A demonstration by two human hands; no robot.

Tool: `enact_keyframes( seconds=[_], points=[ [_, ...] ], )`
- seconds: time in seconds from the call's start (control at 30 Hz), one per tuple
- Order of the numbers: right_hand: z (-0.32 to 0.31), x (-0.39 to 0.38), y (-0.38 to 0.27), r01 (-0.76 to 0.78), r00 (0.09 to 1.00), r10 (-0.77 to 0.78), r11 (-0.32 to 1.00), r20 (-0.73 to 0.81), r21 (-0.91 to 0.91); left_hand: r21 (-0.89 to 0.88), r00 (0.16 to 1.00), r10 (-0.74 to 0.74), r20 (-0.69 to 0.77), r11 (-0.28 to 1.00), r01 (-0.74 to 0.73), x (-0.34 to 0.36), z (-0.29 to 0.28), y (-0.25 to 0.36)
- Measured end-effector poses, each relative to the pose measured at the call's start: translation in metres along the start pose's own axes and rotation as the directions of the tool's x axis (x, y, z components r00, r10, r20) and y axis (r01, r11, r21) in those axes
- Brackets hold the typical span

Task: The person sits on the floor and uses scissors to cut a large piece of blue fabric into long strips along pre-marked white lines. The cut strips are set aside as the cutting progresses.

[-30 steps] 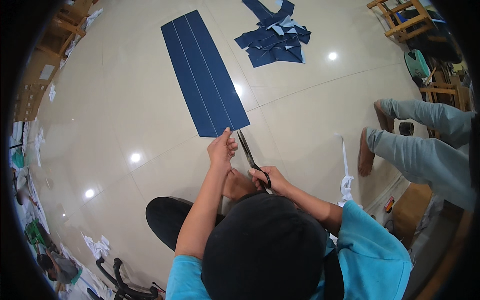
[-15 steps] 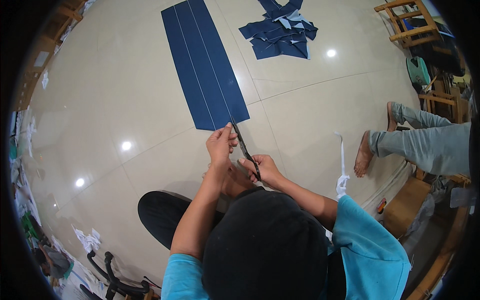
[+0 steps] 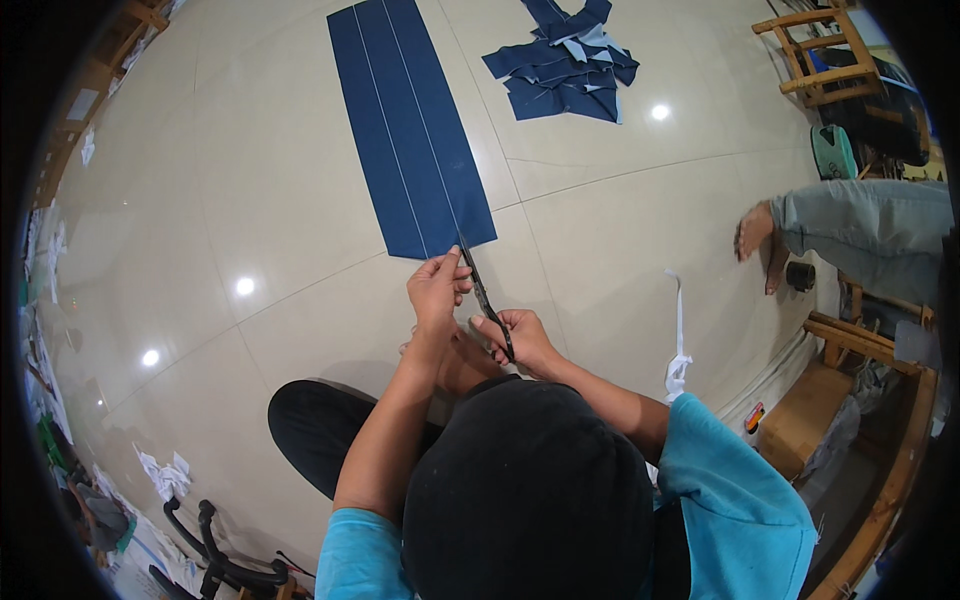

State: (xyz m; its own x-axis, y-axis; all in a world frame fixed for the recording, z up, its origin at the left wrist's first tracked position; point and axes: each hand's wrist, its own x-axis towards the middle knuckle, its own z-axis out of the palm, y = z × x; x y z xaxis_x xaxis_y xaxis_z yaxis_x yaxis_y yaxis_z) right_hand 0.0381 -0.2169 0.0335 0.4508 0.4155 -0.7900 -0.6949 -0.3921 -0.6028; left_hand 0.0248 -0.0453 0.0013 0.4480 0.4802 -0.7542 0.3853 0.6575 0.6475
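A long dark blue cloth with two pale lengthwise lines lies flat on the floor ahead of me. At its near edge my left hand is closed, thumb and fingertip pinching the cloth beside the right-hand line. My right hand grips the handles of dark scissors. Their blades point away from me and meet the cloth's near edge along that line, just right of my left fingertips. The exact bite of the blade tips is too small to make out.
A heap of dark blue cloth pieces lies beyond to the right. Another person's bare foot and grey trouser leg are at the right. A white strip lies nearer, with a cardboard box beside wooden frames. A chair base stands lower left.
The other person's legs have shifted away and to the right, one foot blurred. My hands, the scissors and the cloth hold nearly the same places; the view has shifted slightly.
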Motion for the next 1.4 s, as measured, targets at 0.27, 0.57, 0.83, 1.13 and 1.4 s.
enact_keyframes(
  seconds=[0.27,0.57,0.83,1.13,1.4],
  points=[
    [0.0021,-0.0016,-0.0032,-0.009,1.000,0.008,1.000,-0.014,-0.025,0.018,1.000,-0.012,0.001,1.000,0.012,0.0012,-0.0005,0.0018],
    [0.0026,-0.0008,-0.0012,-0.010,1.000,0.010,1.000,-0.016,-0.003,0.023,1.000,-0.024,-0.001,0.999,0.024,0.0012,0.0002,0.0018],
    [0.0035,-0.0003,0.0016,-0.004,1.000,0.004,1.000,-0.018,-0.001,0.035,1.000,-0.016,-0.015,0.999,0.017,-0.0018,0.0029,0.0047],
    [0.0049,-0.0004,0.0020,-0.012,1.000,0.012,1.000,-0.016,0.001,0.048,1.000,0.001,-0.023,0.999,0.000,-0.0003,0.0036,0.0028],
    [0.0065,-0.0005,0.0026,-0.018,0.999,0.017,0.999,-0.034,-0.027,0.063,0.999,0.007,-0.033,0.998,-0.005,-0.0012,0.0044,0.0030]
  ],
)
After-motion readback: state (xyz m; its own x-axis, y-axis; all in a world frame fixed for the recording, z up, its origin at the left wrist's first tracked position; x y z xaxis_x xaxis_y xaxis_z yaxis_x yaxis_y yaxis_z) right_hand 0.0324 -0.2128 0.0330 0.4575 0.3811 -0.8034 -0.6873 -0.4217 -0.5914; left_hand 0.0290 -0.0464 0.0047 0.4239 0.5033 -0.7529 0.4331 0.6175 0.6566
